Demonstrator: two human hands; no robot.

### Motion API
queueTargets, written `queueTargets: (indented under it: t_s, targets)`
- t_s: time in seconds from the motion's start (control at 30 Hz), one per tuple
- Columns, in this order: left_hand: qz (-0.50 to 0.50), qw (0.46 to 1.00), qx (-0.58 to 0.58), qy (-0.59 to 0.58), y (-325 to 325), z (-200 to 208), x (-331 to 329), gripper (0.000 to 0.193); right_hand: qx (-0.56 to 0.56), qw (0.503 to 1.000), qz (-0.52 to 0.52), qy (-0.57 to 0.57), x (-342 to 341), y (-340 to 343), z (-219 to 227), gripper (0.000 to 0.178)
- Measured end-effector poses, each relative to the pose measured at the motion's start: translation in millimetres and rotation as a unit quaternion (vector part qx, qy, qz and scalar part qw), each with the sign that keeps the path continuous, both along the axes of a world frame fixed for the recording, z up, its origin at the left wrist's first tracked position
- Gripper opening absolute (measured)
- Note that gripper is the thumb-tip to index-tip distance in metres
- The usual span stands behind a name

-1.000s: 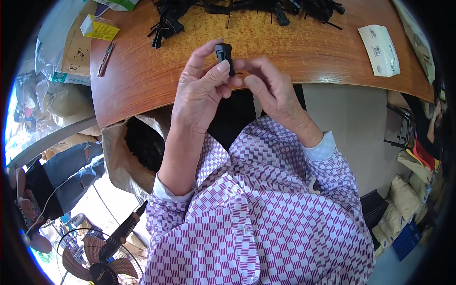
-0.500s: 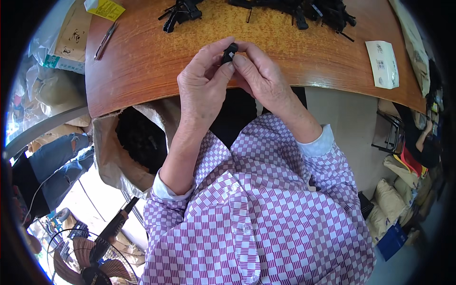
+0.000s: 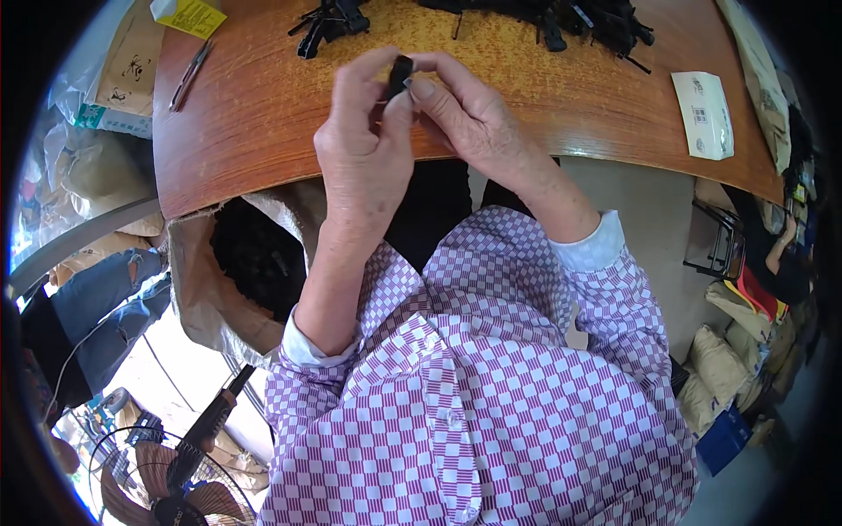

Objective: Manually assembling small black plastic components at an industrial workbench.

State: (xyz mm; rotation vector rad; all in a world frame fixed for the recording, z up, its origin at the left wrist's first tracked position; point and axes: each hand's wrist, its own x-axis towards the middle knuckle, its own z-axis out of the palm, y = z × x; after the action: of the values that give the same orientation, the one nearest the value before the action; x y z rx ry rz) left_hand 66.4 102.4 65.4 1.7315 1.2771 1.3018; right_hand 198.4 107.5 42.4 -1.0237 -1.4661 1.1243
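Note:
A small black part (image 3: 400, 74), its kind too small to tell, is pinched between both hands above the table's near edge. My left hand (image 3: 367, 123) grips it from the left with thumb and fingers. From the right, my right hand (image 3: 469, 110) closes thumb and forefinger on it; the fingers partly cover it. Beyond the hands, several black plastic-looking parts (image 3: 331, 24) lie in a cluster at the far left of the table. A larger heap of black parts (image 3: 605, 24) lies at the far right.
The wooden table (image 3: 263, 114) curves in front of me. On it are a pair of tweezers (image 3: 189, 77), a yellow label (image 3: 189, 16) and a white printed packet (image 3: 703, 116). Below its left edge stands an open sack (image 3: 193, 272) with dark contents. A fan (image 3: 175, 491) is at lower left.
Both hands have moved slightly up and to the left with the black part. The part has turned somewhat between my fingers.

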Motion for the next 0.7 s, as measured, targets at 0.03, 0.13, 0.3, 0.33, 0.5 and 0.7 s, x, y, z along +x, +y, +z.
queueTargets:
  t_s: [0.03,0.13,0.3,0.33,0.5,0.7]
  targets:
    - [-0.001,1.0,0.0,0.002,0,2,-2,0.031,0.0,1.0,-0.001,0.002,3,-1,2,0.029]
    - [-0.079,0.953,-0.175,-0.235,4,15,-9,0.03,-0.015,0.998,-0.026,-0.064,17,-6,12,0.025]
    - [-0.112,0.882,-0.285,-0.359,7,17,-12,0.03,-0.094,0.987,0.012,0.126,28,-9,20,0.018]
    - [-0.138,0.851,-0.322,-0.392,8,15,-13,0.031,-0.093,0.987,0.009,0.13,29,-9,20,0.018]
    - [-0.225,0.803,-0.357,-0.422,2,13,-4,0.036,-0.18,0.952,0.057,0.242,36,-3,15,0.015]
    - [-0.199,0.875,-0.328,-0.295,-2,22,6,0.037,-0.184,0.962,0.063,0.19,41,-5,10,0.016]
